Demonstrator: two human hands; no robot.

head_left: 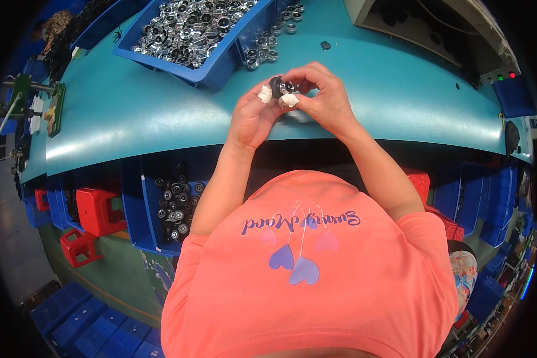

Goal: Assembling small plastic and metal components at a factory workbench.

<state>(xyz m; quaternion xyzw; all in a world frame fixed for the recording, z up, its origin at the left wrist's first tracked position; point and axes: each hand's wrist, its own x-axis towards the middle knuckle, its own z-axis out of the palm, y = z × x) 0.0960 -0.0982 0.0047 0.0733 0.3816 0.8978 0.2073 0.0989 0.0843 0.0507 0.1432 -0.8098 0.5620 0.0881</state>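
Note:
Above the front part of the teal table, both my hands meet around a small round part [277, 83], black on one side with a clear, shiny portion facing right. My left hand [253, 118] is closed on its black side. The fingertips of my right hand [330, 100] pinch the clear portion from the right. White wrappings [264, 93] cover some fingertips, the thumbs among them. Fingers hide much of the part, and I cannot tell whether its two portions are joined. Just beyond my hands, several loose clear round pieces [262, 55] lie beside a blue bin.
A blue bin [161, 64] heaped with clear-and-black round pieces stands at the far left of the teal table [400, 101]. A metal machine housing [501, 65] rises at far right. Below the table's left edge sits another blue bin [138, 209] with black parts, near red stools [98, 210].

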